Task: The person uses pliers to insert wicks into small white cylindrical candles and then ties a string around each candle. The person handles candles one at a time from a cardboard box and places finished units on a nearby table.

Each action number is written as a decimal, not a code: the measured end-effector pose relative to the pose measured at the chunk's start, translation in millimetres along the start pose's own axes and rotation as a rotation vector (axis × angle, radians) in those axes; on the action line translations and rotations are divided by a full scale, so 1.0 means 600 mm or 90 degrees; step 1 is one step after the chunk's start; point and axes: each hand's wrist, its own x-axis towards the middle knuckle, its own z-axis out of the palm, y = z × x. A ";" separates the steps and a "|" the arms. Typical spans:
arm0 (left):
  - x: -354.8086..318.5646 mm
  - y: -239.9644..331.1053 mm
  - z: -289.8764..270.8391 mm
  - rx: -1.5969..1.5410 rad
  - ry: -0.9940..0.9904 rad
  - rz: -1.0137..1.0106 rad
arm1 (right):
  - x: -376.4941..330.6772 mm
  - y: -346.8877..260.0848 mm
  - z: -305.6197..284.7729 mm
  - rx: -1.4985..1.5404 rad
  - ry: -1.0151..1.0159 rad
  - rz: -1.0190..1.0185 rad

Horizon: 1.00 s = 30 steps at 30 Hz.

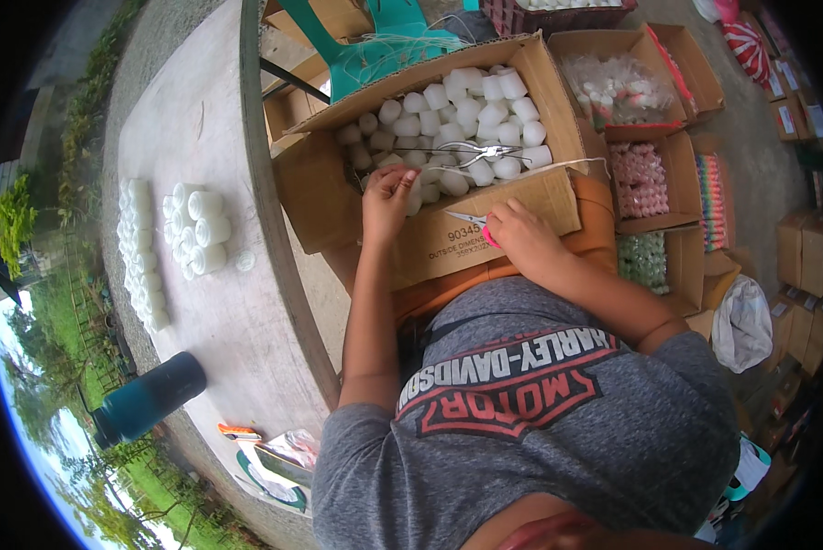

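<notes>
Whitish flat worktop [257,316] is standing left of the left fingers [397,181], which are pinching together, on what being unclear, beside white plastic cups [452,184]. Right fingers [503,216] are gripping pink-handled metal scissors [489,237]; slipping, left-pointing blades could be nicking the left fingers.

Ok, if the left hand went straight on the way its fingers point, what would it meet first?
Probably the white plastic cups just beyond the fingertips of the left hand, inside the cardboard box; from this one view, the depth between them is unclear.
</notes>
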 end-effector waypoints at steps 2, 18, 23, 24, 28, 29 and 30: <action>0.000 0.010 -0.003 0.021 -0.021 -0.011 | 0.001 0.002 -0.007 -0.002 -0.027 -0.028; 0.007 -0.008 -0.020 0.242 -0.111 -0.008 | 0.190 0.043 0.093 0.057 -0.219 0.055; 0.015 0.004 -0.016 0.410 -0.223 -0.302 | 0.182 0.069 0.060 0.172 -0.138 0.024; 0.018 -0.004 -0.008 0.421 -0.161 -0.228 | 0.174 0.069 0.057 0.231 -0.026 0.001; 0.049 -0.057 0.014 0.471 -0.070 0.011 | 0.151 0.041 0.006 0.348 0.109 0.051; 0.061 -0.069 0.009 0.489 -0.085 0.058 | 0.144 0.032 -0.012 0.338 0.094 0.047; 0.070 -0.084 0.004 0.491 -0.128 0.058 | 0.136 0.023 -0.029 0.329 0.078 0.043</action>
